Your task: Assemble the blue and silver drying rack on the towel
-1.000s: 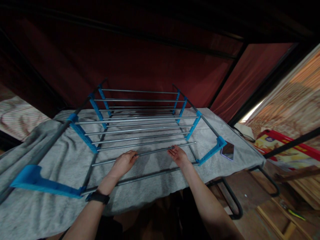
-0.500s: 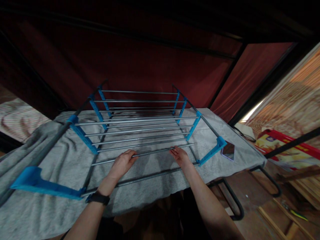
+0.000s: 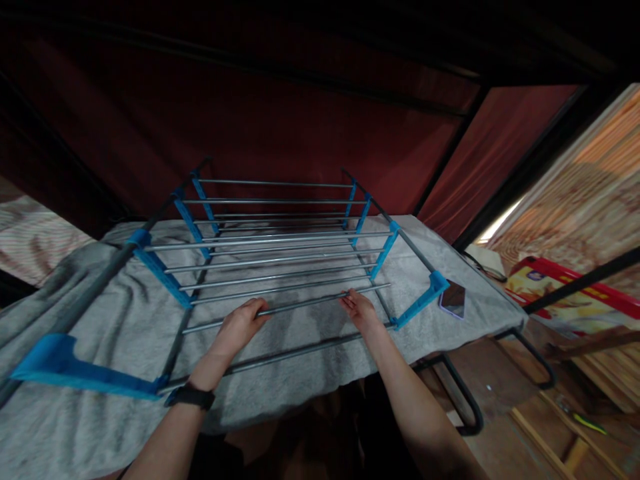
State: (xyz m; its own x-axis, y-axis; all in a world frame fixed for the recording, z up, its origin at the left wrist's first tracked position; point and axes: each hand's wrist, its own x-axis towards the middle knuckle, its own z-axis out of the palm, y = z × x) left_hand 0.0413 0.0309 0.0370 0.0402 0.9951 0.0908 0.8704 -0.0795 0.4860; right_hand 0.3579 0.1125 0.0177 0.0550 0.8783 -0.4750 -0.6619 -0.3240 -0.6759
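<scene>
A drying rack (image 3: 280,257) of metal rods with blue plastic brackets lies on a grey towel (image 3: 125,313). My left hand (image 3: 240,327) has its fingers curled over a loose-looking silver rod (image 3: 300,307) at the rack's near side. My right hand (image 3: 360,310) holds the same rod further right, fingers closed around it. A black watch sits on my left wrist (image 3: 190,397).
A phone (image 3: 453,299) lies on the towel by the right blue bracket (image 3: 420,300). Another blue bracket (image 3: 75,373) juts out at the near left. Dark red curtains hang behind. Wooden planks and a red box (image 3: 575,300) are on the right.
My right hand turned from palm-up to closing on the rod. The left hand stays on the rod. The view shifted slightly.
</scene>
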